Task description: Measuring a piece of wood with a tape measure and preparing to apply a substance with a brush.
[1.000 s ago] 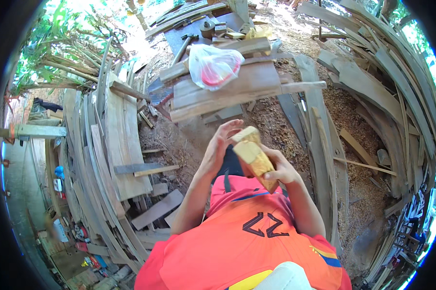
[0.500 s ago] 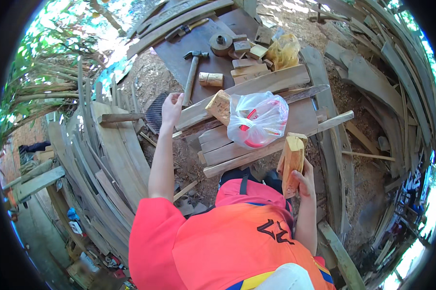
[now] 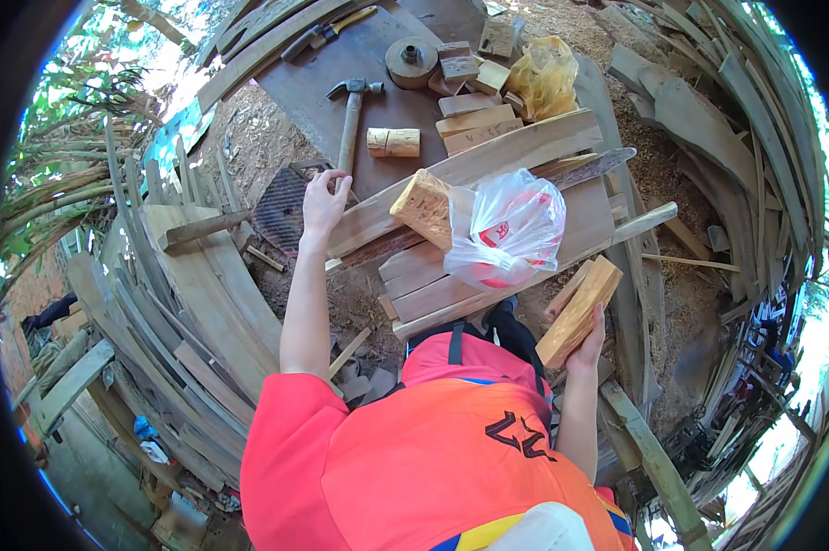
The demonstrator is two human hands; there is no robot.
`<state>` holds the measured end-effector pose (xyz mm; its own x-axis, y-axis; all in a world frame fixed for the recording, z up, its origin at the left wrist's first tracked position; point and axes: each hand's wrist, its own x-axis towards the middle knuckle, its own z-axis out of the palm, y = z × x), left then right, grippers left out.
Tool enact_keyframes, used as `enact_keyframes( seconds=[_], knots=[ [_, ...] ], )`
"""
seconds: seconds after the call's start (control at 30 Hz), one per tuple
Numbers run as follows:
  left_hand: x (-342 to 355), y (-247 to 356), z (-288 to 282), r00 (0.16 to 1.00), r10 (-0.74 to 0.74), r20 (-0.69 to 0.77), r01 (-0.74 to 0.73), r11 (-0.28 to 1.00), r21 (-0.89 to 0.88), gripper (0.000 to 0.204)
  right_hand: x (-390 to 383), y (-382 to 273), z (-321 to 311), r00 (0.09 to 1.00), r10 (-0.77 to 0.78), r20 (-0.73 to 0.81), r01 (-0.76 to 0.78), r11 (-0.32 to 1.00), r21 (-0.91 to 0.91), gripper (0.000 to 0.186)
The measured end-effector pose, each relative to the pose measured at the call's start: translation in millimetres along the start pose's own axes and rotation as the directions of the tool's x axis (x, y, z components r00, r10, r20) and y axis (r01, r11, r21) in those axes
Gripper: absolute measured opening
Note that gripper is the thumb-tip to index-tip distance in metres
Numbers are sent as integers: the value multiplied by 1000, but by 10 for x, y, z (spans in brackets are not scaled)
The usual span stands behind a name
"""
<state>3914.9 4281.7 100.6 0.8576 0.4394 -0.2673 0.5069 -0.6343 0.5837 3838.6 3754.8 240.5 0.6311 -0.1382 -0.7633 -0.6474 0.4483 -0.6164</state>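
Note:
My right hand (image 3: 587, 351) is closed around a rectangular yellowish wood block (image 3: 581, 312), held at a slant to the right of my body. A narrow tan strip beside the block may be wood or fingers; I cannot tell. My left hand (image 3: 323, 204) has its fingers curled at the lower end of the handle of a claw hammer (image 3: 350, 129). The hammer's head rests on a dark board (image 3: 295, 96). On the planks between my hands lie a knotted clear plastic bag (image 3: 515, 225) with red contents and another wood block (image 3: 423, 209).
A short log piece (image 3: 394, 142) lies right of the hammer. Beyond it stand a round metal object (image 3: 411, 62), several wood blocks (image 3: 477, 119) and a yellow bag (image 3: 543, 78). A second hammer (image 3: 327, 35) lies farther back. Long boards (image 3: 198, 275) line both sides.
My left hand has come to the hammer handle's end. In my right hand the wood block has turned from nearly upright to slanting up to the right. The view has shifted slightly.

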Motion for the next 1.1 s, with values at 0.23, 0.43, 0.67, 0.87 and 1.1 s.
enact_keyframes(
  seconds=[0.23,0.43,0.67,0.87,1.1],
  knots=[
    [-289,732,18,965,261,8,-252,940,-230,23,94,129,-57,996,77,-40,-77,997,13,69],
    [-865,1719,-166,703,692,167,-602,703,-378,61,91,206,-77,993,110,28,-112,992,59,59],
    [-1211,2020,-43,641,702,310,-672,709,-213,58,92,224,-273,993,108,52,-112,990,80,53],
    [-1727,2264,290,486,847,217,-756,531,-382,31,49,187,-422,991,103,84,-109,992,66,57],
    [-1748,3115,681,389,916,99,-800,389,-457,33,-95,246,-352,992,55,118,-64,995,75,65]
  ],
)
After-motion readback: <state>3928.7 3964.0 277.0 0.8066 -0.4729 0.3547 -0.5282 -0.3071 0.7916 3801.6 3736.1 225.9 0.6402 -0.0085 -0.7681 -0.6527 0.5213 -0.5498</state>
